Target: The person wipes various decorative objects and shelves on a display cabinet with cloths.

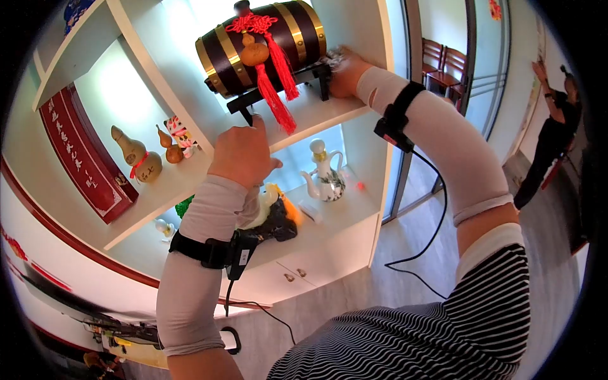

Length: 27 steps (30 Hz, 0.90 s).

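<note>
A dark barrel (282,38) with gold bands lies on a black stand (275,90) on the upper shelf. A small gourd (253,53) with a red knot and tassels hangs on its front. My left hand (240,152) is at the shelf's front edge below the stand's left end, a finger pointing up to the stand's foot, the thumb apart; it holds nothing visible. At the stand's right end my right hand (347,71) is closed round a crumpled greyish cloth (332,58), near the barrel's end.
Left of the barrel are gourds (138,158), a patterned figurine (180,134) and a red plaque (85,155). Below stand a white ewer (326,174) and a dark-based ornament (275,218). Cables hang from both forearms. Another person (557,126) stands at the far right.
</note>
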Available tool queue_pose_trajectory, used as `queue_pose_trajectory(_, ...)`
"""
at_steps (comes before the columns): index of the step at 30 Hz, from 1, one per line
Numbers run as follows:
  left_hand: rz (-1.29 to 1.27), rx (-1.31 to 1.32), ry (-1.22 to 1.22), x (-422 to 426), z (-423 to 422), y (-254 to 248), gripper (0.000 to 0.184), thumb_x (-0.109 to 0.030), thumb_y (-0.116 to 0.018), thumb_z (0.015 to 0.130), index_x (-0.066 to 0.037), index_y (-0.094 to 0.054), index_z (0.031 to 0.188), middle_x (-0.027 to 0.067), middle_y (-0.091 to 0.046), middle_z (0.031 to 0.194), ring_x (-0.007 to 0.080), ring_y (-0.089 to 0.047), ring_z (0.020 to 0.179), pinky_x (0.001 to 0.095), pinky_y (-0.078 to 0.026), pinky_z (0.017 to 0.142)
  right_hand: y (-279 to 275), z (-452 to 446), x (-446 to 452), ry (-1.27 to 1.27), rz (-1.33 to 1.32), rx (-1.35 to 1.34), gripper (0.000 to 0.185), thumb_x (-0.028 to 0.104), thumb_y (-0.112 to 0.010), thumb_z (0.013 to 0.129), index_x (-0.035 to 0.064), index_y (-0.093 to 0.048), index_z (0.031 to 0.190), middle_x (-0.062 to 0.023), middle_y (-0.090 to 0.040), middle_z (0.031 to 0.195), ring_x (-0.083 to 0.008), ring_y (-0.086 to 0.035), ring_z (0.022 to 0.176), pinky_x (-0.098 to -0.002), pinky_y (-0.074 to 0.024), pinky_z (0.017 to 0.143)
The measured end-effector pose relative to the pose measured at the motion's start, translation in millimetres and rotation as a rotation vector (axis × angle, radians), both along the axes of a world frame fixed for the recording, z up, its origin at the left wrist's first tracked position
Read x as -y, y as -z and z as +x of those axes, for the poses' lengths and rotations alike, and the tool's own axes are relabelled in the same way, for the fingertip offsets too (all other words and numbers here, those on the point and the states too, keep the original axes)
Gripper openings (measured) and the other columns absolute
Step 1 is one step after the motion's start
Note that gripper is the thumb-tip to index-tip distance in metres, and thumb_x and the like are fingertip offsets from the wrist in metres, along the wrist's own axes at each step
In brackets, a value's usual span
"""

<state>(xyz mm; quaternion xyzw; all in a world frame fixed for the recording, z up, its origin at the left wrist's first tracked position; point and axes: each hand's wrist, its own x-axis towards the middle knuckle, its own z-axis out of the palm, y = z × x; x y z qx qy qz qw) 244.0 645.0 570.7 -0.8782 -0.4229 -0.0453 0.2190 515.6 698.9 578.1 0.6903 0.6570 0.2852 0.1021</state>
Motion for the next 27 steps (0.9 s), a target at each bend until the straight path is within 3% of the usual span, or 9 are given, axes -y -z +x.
queue_pose_trajectory(5,-0.006,-0.024,-0.017,2,1,-2,0.095,-0.048,-0.081,0.068,0.008,-0.04,0.134,0.0207,-0.068,0.087,0.0367,-0.067,0.085,0.0433,-0.054,0.076,2,7,-28,0.069,-0.084,0.043,0.07,0.045,-0.046,0.087,0.0168,-0.034,0.15,-0.0068,-0.027,0.157,-0.0243,-0.022,0.146,-0.0431,-0.0058,0.119)
queue_pose_trajectory(7,0.031,-0.022,0.007,-1,0,1,0.098,-0.048,-0.081,0.067,0.007,-0.039,0.136,0.0203,-0.068,0.088,0.0365,-0.067,0.085,0.0428,-0.055,0.075,23,28,-51,-0.186,0.196,0.174,0.047,0.036,-0.048,0.086,0.0248,-0.057,0.131,-0.0036,-0.058,0.134,-0.0241,-0.047,0.13,-0.0516,-0.0203,0.115)
queue_pose_trajectory(8,0.025,-0.024,0.005,-2,-1,2,0.098,-0.048,-0.081,0.067,0.007,-0.039,0.136,0.0203,-0.068,0.088,0.0365,-0.067,0.085,0.0428,-0.055,0.075,18,19,-45,-0.189,0.191,0.171,0.047,0.036,-0.048,0.086,0.0248,-0.057,0.131,-0.0036,-0.058,0.134,-0.0241,-0.047,0.13,-0.0516,-0.0203,0.115)
queue_pose_trajectory(10,0.037,-0.059,0.001,-4,0,3,0.1,-0.048,-0.082,0.065,0.006,-0.039,0.136,0.0201,-0.069,0.088,0.0362,-0.068,0.085,0.0425,-0.055,0.076,-6,-6,-21,0.006,-0.054,0.04,0.06,0.044,-0.048,0.089,0.0254,-0.041,0.145,-0.0016,-0.037,0.153,-0.0204,-0.029,0.143,-0.0509,-0.0135,0.117)
queue_pose_trajectory(14,0.036,-0.109,-0.063,6,5,-1,0.095,-0.046,-0.082,0.067,0.007,-0.042,0.136,0.0137,-0.07,0.094,0.028,-0.069,0.091,0.036,-0.054,0.078,-5,3,-32,0.003,-0.099,-0.001,0.048,0.038,-0.048,0.091,0.0268,-0.051,0.138,-0.0008,-0.047,0.146,-0.022,-0.039,0.137,-0.0461,-0.0262,0.113)
queue_pose_trajectory(16,0.046,-0.102,-0.099,9,6,-3,0.097,-0.046,-0.083,0.066,0.006,-0.042,0.137,0.0135,-0.071,0.096,0.0278,-0.069,0.092,0.0356,-0.054,0.079,17,36,-85,-0.094,0.011,-0.284,0.04,0.029,-0.049,0.092,0.021,-0.059,0.13,-0.0055,-0.054,0.138,-0.0254,-0.05,0.127,-0.0379,-0.0389,0.106)
queue_pose_trajectory(19,0.032,-0.085,-0.083,9,5,-3,0.098,-0.046,-0.084,0.065,0.005,-0.042,0.137,0.0139,-0.071,0.097,0.028,-0.069,0.093,0.0357,-0.055,0.08,14,25,-55,-0.168,0.084,-0.034,0.035,0.023,-0.052,0.089,0.0133,-0.065,0.121,-0.012,-0.059,0.13,-0.0292,-0.057,0.119,-0.0351,-0.0476,0.097)
queue_pose_trajectory(22,0.036,-0.073,-0.073,5,3,0,0.099,-0.045,-0.085,0.064,0.005,-0.042,0.137,0.0147,-0.07,0.098,0.0279,-0.069,0.093,0.0362,-0.055,0.08,5,13,-25,-0.12,0.059,-0.37,0.033,0.019,-0.052,0.088,0.0072,-0.067,0.115,-0.017,-0.063,0.122,-0.0331,-0.062,0.111,-0.0401,-0.0515,0.092)
queue_pose_trajectory(27,0.031,-0.06,-0.064,7,3,0,0.098,-0.043,-0.086,0.063,0.005,-0.042,0.137,0.0149,-0.07,0.099,0.0281,-0.068,0.095,0.0361,-0.054,0.081,7,3,2,-0.12,0.129,-0.555,0.031,0.015,-0.049,0.089,0.0051,-0.069,0.11,-0.0177,-0.065,0.118,-0.0343,-0.063,0.108,-0.0414,-0.052,0.091)
